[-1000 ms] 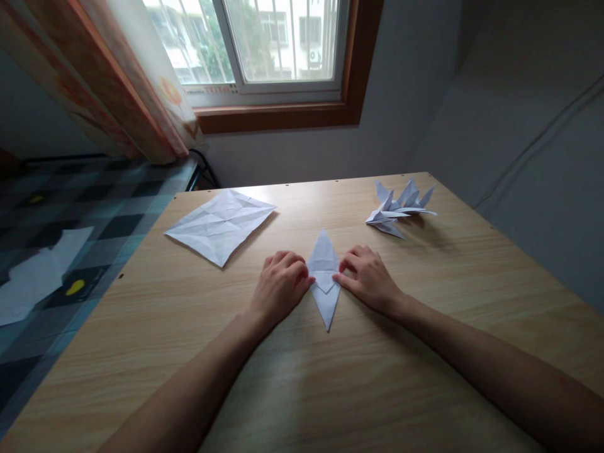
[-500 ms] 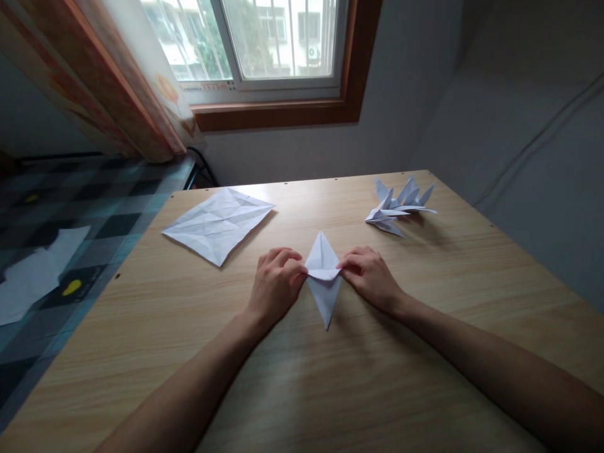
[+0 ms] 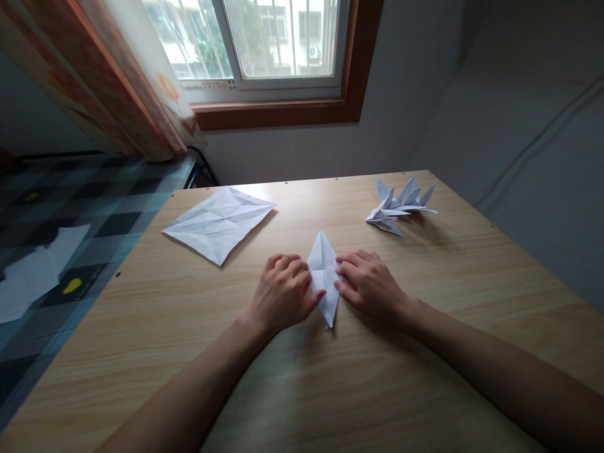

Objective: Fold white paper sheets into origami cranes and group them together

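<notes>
A white folded paper piece (image 3: 323, 264), long and pointed at both ends, lies at the middle of the wooden table (image 3: 302, 377). My left hand (image 3: 283, 292) presses on its left side with fingers curled together. My right hand (image 3: 365, 283) presses on its right side the same way. The fingertips of both hands nearly meet over the paper's middle and hide part of it.
A creased, unfolded white paper square (image 3: 218, 221) lies at the back left of the table. A finished folded paper figure with several pointed tips (image 3: 400, 205) stands at the back right. Left of the table is a checked bed cover (image 3: 61, 239) with white paper (image 3: 33, 270) on it.
Both hands have moved inward and slightly toward me along the folded piece, closing the raised flap they pinched half a second ago and pressing it flat.
</notes>
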